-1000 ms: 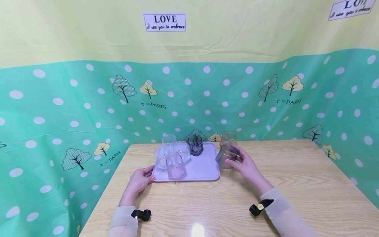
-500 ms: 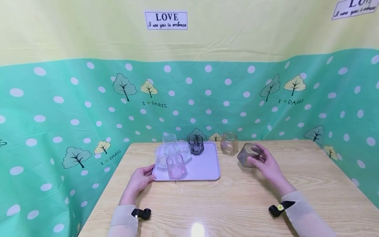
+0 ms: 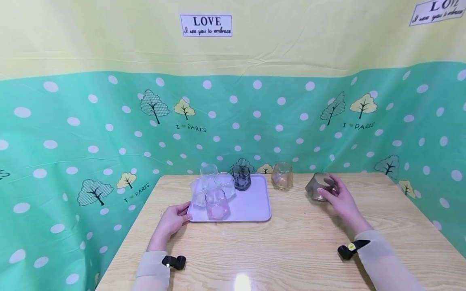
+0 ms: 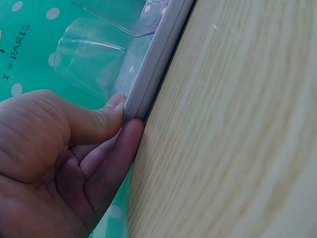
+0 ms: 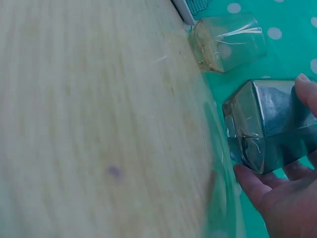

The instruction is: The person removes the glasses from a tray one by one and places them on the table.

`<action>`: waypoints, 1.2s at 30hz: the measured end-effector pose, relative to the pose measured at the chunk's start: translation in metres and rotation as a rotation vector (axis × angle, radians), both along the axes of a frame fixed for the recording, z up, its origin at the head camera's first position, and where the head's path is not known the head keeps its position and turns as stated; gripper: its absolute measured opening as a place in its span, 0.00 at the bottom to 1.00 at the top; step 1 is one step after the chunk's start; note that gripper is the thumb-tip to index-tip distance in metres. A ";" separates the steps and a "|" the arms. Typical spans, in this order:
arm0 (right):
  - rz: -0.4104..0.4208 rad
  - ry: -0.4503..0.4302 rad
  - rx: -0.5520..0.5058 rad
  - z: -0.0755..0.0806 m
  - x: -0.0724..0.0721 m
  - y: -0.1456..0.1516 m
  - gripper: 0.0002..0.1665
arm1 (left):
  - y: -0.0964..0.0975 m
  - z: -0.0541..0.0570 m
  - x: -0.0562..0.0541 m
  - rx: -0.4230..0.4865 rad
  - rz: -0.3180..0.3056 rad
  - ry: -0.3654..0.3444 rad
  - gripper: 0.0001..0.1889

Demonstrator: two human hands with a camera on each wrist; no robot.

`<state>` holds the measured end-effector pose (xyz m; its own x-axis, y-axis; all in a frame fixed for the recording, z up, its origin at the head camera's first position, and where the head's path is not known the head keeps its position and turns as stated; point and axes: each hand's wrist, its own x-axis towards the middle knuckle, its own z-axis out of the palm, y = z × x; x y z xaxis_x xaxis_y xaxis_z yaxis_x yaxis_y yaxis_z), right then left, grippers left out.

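My left hand (image 3: 174,220) pinches the near left corner of a pale purple tray (image 3: 251,206); in the left wrist view the thumb presses its rim (image 4: 148,69) and a finger lies against the outside. On the tray stand a pink-tinted glass (image 3: 217,205), several clear glasses (image 3: 224,184) and a dark faceted glass (image 3: 241,178). Right of the tray my right hand (image 3: 340,198) grips a smoky grey glass (image 3: 317,186), tilted, close over the table. In the right wrist view the thumb and fingers wrap the grey glass (image 5: 270,124).
An amber glass (image 3: 282,176) stands on the wooden table (image 3: 291,250) between the tray and the grey glass. Behind the table's far edge hangs a green and yellow cloth (image 3: 218,105) with dots and trees.
My right hand has carried the grey glass rightward from beside the tray, past the amber glass, which now shows fully. The left hand and the tray have stayed in place.
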<state>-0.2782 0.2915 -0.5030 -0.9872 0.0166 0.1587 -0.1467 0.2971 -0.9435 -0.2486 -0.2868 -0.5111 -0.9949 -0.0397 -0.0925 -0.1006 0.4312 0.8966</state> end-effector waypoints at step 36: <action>0.081 -0.053 -0.002 0.005 -0.053 -0.004 0.55 | -0.001 -0.001 0.001 0.008 0.012 0.000 0.28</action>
<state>-0.3310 0.2875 -0.4977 -0.9923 -0.0630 0.1063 -0.1199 0.2842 -0.9512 -0.2480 -0.2879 -0.5124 -0.9944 -0.0510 -0.0926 -0.1055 0.4229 0.9000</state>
